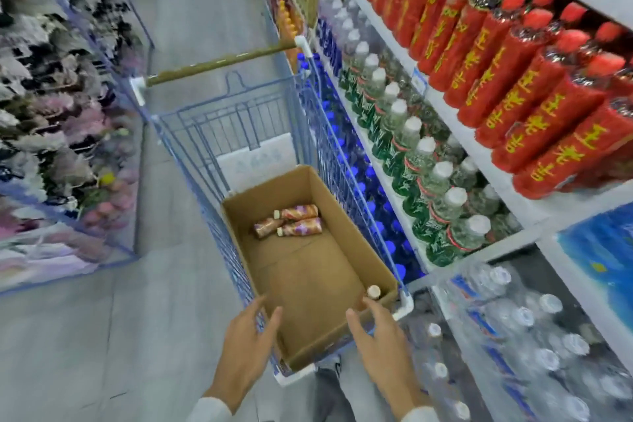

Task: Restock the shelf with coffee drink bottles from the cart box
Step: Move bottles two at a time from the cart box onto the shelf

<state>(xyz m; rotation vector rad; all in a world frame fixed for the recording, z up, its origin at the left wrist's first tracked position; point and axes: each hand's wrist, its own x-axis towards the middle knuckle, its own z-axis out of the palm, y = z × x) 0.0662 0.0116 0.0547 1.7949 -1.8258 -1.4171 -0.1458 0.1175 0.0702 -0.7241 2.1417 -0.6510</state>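
Observation:
An open cardboard box (346,216) sits in a blue wire cart (322,134). Three coffee drink bottles (291,224) with brown and purple labels lie on their sides at the box's far end. One more bottle's cap (374,291) shows upright in the near right corner. My left hand (248,346) hovers over the box's near left edge, fingers spread and holding nothing. My right hand (380,343) reaches over the near right edge, fingertips just short of the upright bottle, fingers relaxed.
The shelf (486,154) on the right holds red-labelled bottles, green-labelled water bottles and blue-capped bottles lower down. Packs of water bottles (534,325) stand on the floor at the near right. Racks of goods line the left side of the aisle (191,10).

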